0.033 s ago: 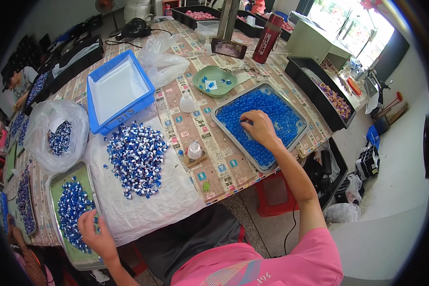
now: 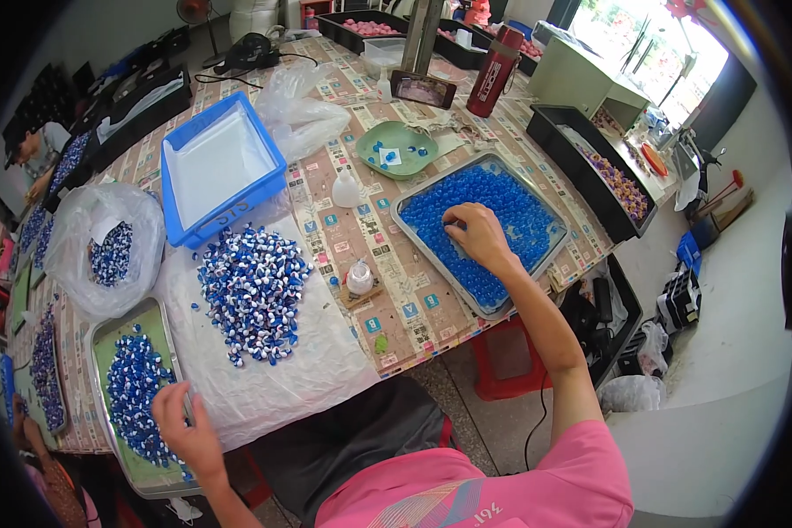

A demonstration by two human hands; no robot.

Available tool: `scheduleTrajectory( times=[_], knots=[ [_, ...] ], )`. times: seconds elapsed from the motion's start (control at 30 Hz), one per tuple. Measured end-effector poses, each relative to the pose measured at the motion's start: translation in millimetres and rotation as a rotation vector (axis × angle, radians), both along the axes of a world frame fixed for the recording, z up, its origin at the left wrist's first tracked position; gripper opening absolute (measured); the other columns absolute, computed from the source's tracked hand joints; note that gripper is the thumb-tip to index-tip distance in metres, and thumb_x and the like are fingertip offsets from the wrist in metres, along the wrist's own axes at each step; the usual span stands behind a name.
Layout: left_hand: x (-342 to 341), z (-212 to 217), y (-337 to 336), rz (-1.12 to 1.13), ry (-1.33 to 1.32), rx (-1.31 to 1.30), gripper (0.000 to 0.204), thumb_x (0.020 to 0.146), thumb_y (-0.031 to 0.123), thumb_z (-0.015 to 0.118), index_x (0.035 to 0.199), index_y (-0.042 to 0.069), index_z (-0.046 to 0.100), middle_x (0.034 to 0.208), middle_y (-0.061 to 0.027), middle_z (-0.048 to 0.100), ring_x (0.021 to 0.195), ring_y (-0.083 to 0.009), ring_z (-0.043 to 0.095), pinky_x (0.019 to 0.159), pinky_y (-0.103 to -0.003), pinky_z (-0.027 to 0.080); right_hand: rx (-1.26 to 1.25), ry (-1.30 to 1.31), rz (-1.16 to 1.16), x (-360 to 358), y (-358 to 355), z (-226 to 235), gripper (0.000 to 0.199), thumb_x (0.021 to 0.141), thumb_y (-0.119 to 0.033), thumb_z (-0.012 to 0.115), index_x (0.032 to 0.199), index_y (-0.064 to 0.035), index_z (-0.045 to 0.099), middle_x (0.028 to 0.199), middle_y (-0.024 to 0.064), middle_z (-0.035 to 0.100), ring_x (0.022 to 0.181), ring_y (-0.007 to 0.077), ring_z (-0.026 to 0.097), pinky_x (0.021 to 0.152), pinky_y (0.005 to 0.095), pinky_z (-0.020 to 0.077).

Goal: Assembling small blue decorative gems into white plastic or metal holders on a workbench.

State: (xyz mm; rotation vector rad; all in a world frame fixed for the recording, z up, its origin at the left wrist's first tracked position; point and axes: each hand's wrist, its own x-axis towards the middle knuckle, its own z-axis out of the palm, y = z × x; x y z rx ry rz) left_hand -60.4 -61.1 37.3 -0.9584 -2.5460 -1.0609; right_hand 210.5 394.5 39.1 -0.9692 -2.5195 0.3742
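Observation:
My right hand (image 2: 477,232) is over a metal tray (image 2: 414,238) of glossy clear blue beads (image 2: 466,189). Its fingertips are pinched together at the beads; whatever they hold is hidden. At lower left, my left hand (image 2: 189,437) hangs over the right rim of a green-bottomed metal tray (image 2: 163,317), thumb and fingers apart, with nothing seen between them. Small blue-and-white pieces (image 2: 136,387) lie in that tray. A larger heap of blue-and-white pieces (image 2: 253,295) is spread on white sheeting (image 2: 326,370) between my hands.
Between the trays stand a small glass jar (image 2: 359,279) and a white squeeze bottle (image 2: 345,189). Behind are a green dish (image 2: 374,165), a blue bin (image 2: 273,189), a phone (image 2: 422,90) and a red flask (image 2: 495,72). A bag (image 2: 66,255) stands left; another person (image 2: 51,145) sits beyond.
My left hand has shifted slightly to the right, toward the sheeting, and its thumb has come up. My right hand stays in the same place over the blue beads.

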Motion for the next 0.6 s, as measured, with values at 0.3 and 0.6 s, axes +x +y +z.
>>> scheduleTrajectory(
  times=[0.3, 0.6],
  knots=[
    [27, -20, 69, -0.240, -0.050, 0.005, 0.030, 0.079, -0.004, 0.064, 0.108, -0.001, 0.062, 0.111, -0.0140, 0.055, 0.103, -0.0316, 0.056, 0.090, -0.036, 0.045, -0.066, 0.230, 0.038, -1, -41, 24, 0.024, 0.074, 0.002, 0.067, 0.097, -0.0050, 0.069, 0.089, 0.0062, 0.065, 0.080, 0.0175, 0.064, 0.069, 0.0292, 0.0503],
    [15, -25, 62, -0.256, -0.154, 0.071, 0.019, 0.080, -0.008, 0.060, 0.098, -0.004, 0.063, 0.100, -0.0131, 0.053, 0.086, -0.0278, 0.059, 0.078, -0.032, 0.049, -0.219, 0.330, 0.222, -10, -101, 49, 0.022, 0.074, 0.005, 0.069, 0.094, -0.0017, 0.069, 0.089, 0.0046, 0.064, 0.078, 0.0129, 0.064, 0.066, 0.0246, 0.0510]
  ],
)
